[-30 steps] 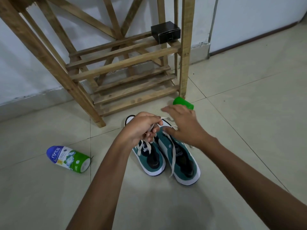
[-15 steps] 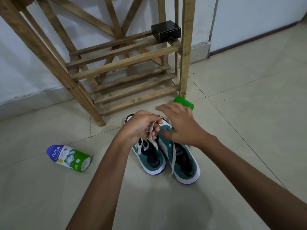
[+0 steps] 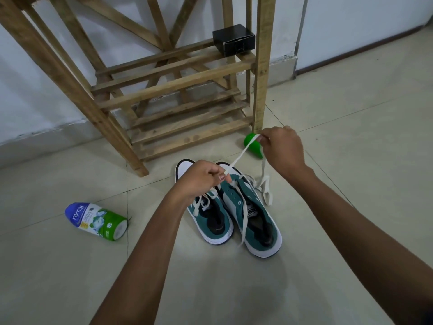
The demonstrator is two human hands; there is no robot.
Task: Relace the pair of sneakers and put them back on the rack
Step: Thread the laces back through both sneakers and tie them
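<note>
Sneakers, two, green and white, side by side on the tiled floor (image 3: 351, 113) just in front of the wooden rack (image 3: 178, 83), toes toward it. Left sneaker (image 3: 210, 219) partly laced, lace ends loose over the tongue. Right sneaker (image 3: 255, 221) has its white lace (image 3: 239, 158) pulled up and out: one stretch runs taut from the left hand (image 3: 199, 181) diagonally to the right hand (image 3: 283, 151); another length hangs down from the right hand and lies looped on the floor beside the shoe; a further strand trails down over the tongue to the heel. Left hand clenched, its grip pinching the lace between thumb and curled fingers just above the right sneaker's toe. Right hand raised nearer the rack's post, its grip pinching the lace end at the fingertips. Green container (image 3: 253, 146) lies on the floor by the post, partly behind the right hand. Bottle (image 3: 96, 221) with blue cap and green label lies on its side, well left of the shoes. Small black box (image 3: 234, 41) sits on the rack's upper slats at the right end.
</note>
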